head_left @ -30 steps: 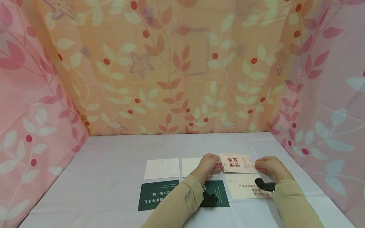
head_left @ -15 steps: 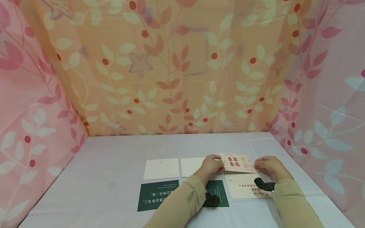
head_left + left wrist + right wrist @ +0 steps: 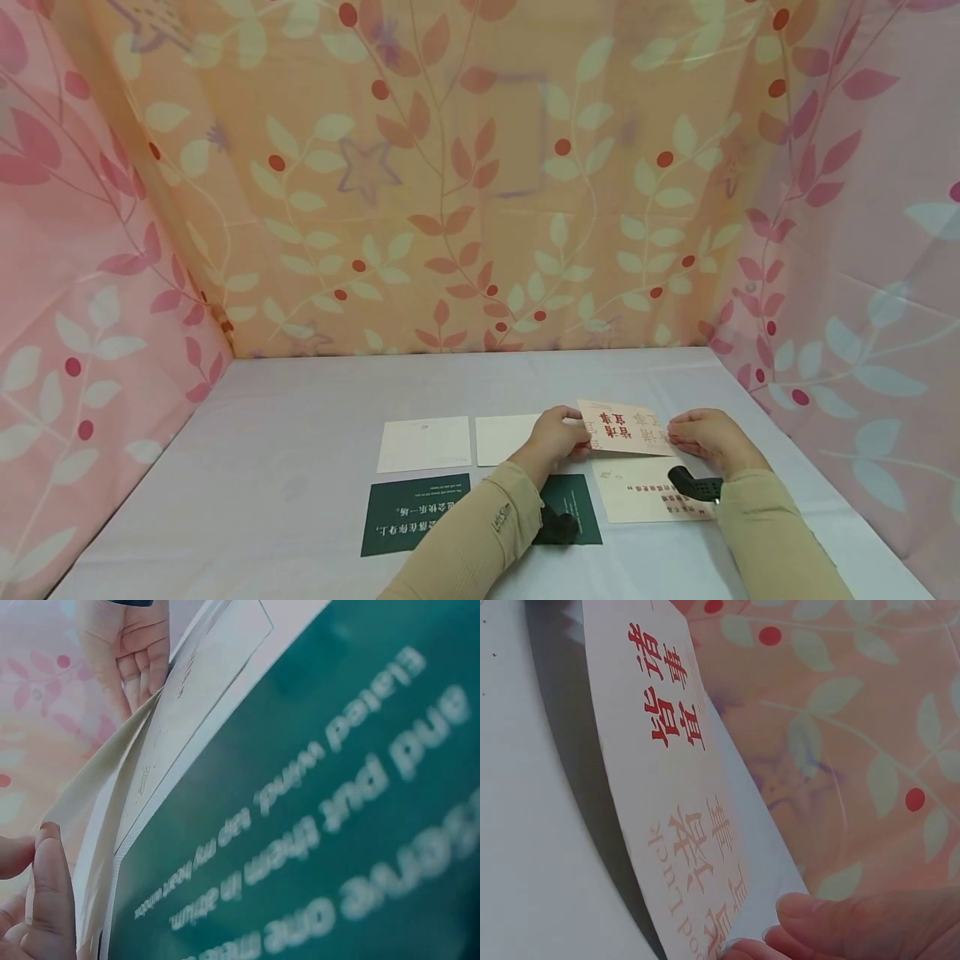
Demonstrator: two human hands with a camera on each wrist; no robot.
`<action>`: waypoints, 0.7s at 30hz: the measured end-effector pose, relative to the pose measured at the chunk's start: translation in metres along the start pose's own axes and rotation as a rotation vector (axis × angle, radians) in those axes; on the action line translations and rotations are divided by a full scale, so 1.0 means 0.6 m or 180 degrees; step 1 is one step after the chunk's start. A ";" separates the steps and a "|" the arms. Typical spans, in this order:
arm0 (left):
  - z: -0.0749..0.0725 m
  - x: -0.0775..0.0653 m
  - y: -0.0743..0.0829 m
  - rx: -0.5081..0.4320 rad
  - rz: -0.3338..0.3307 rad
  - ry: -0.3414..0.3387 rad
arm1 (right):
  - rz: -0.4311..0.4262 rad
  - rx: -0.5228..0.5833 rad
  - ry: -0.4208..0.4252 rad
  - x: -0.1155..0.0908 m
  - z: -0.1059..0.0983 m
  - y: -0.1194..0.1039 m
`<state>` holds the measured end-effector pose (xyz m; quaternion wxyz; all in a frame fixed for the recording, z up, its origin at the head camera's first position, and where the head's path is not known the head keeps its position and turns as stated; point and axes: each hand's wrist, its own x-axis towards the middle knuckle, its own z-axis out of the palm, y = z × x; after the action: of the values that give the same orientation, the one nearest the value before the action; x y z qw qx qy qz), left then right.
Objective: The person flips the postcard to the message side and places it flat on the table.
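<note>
A cream postcard with red characters (image 3: 626,429) is tilted up from the table, its lower long edge raised over a dark gap in the right wrist view. My left hand (image 3: 553,437) pinches its left end between thumb and fingers; the left wrist view shows these fingers (image 3: 51,881) at the card's edge. At the opposite end, my right hand (image 3: 712,437) holds the right edge, thumb (image 3: 817,915) uppermost and fingertips at the card's corner. Just nearer lies another cream postcard with red print (image 3: 637,492), partly behind the right wrist's black camera (image 3: 693,485).
Left of the hands lie a white card (image 3: 425,444) and a second pale card (image 3: 502,439) partly behind my left hand. Nearer are two dark green cards with white print (image 3: 412,508) (image 3: 585,504), partly covered by my left sleeve (image 3: 472,533). Patterned curtains (image 3: 450,250) enclose the white table (image 3: 285,467).
My left hand's fingers have gone from lying beside the card to pinching its left end, which has tilted up slightly. The right hand has barely moved.
</note>
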<state>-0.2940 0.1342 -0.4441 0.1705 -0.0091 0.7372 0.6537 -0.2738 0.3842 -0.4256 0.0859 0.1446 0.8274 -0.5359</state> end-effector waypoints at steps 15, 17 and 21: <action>-0.003 0.003 0.002 0.0024 -0.0037 0.0019 | 0.0036 -0.0133 0.0014 0.006 0.004 -0.005; -0.003 0.003 0.003 0.0023 -0.0028 0.0022 | 0.0053 -0.0187 0.0038 0.007 0.005 -0.006; -0.003 0.003 0.004 0.0023 -0.0012 0.0026 | 0.0024 -0.0273 0.0041 0.008 0.006 -0.009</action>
<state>-0.2969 0.1333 -0.4424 0.1687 -0.0125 0.7403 0.6507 -0.2799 0.3797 -0.4238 0.0887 0.1473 0.8496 -0.4986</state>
